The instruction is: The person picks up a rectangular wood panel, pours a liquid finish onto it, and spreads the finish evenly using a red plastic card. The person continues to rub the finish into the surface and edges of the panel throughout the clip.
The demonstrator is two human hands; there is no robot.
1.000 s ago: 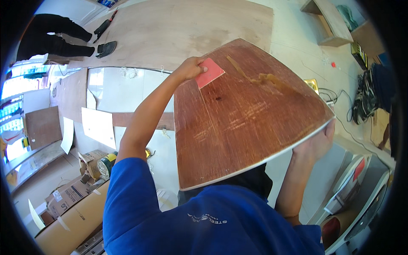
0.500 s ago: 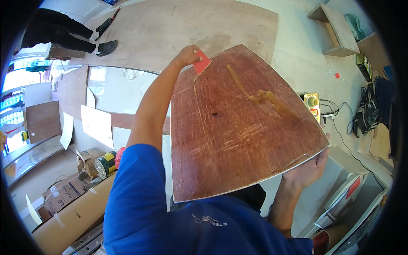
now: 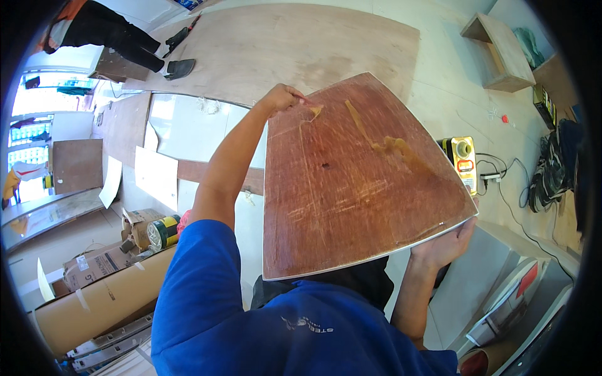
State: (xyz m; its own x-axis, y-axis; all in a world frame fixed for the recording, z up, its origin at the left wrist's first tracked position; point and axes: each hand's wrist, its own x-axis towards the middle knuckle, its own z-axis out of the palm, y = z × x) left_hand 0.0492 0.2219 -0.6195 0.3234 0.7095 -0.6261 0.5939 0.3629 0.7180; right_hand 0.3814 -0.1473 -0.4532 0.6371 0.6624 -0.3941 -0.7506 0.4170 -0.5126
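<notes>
Brown wooden board [image 3: 338,219] mid-view, tilted, pale edge. Left hand [image 3: 282,99] at board's 10–11 o'clock, pinching thin red scraper [image 3: 305,99], seen nearly edge-on, by an amber dab [image 3: 315,111]. Right hand [image 3: 441,248] at 4 o'clock, grasping board's edge from below; fingers partly hidden. Amber smear [image 3: 396,148] toward board's 1–2 o'clock. Yellow can [image 3: 464,164] just past 3 o'clock edge. Cardboard roll [image 3: 113,293] at 8 o'clock.

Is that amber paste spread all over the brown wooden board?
No, only partly: the amber paste lies in a streak and patches, while much of the brown wooden board shows none.
</notes>
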